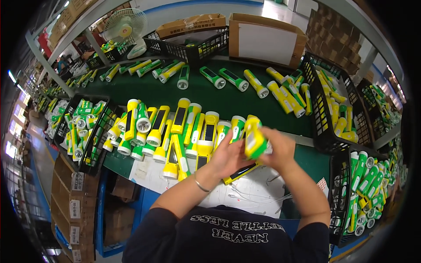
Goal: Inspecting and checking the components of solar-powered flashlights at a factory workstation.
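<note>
My right hand [283, 147] is closed round a yellow and green flashlight [255, 138], held tilted above the work surface and slightly smeared by motion. Just left of it is my left hand [226, 155], thumb apart and palm turned toward the flashlight; its fingertips are partly hidden, and I cannot tell whether they touch it. Beneath my hands lies a yellow flashlight with a dark panel [242, 172], partly covered by them. Several yellow and green flashlights [180, 116] stand and lean in a cluster to the left of my hands, most with dark panels or white switch strips facing up.
White cables [250, 199] lie on the white sheet [153, 175] near me. Flashlights lie along the green belt [144, 90] beyond. Filled black crates stand left [90, 162], right [322, 127] and near right [340, 197]. Cardboard boxes [267, 39] and a fan [126, 28] are at the back.
</note>
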A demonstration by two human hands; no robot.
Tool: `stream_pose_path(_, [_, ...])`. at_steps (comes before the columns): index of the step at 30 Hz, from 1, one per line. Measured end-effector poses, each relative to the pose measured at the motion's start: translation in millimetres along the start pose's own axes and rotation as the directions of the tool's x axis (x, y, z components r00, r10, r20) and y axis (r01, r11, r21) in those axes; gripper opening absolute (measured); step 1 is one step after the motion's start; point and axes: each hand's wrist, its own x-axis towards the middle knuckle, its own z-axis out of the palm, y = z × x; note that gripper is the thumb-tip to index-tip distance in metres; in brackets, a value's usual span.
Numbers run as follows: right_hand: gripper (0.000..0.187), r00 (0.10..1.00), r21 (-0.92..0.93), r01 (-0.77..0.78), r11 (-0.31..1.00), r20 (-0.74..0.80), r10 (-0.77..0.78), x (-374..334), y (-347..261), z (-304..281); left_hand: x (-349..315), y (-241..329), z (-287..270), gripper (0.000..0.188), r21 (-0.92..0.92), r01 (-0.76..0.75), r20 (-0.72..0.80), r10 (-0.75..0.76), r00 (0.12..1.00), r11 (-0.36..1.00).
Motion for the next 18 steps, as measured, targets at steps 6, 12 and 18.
stream_pose_path(6, [0.049,0.949,0.071,-0.143,0.987,0.294,0.116,-60.2,-45.8,-31.8,8.0,-28.5,-17.2,0.045,-0.334,0.151,0.186,-0.092,0.978,0.930])
stream_pose_path(12, [0.042,0.895,0.128,-0.426,0.896,0.207,0.396,-88.8,-46.6,-46.5,-13.1,-27.6,-1.5,0.040,-0.289,0.108,-0.113,-0.146,0.983,0.951])
stream_pose_path(18, [0.038,0.858,0.165,-0.498,0.852,0.241,0.454,-94.3,-59.6,-53.5,-11.2,-38.9,-9.9,0.035,-0.048,0.092,-0.241,-0.101,0.965,0.995])
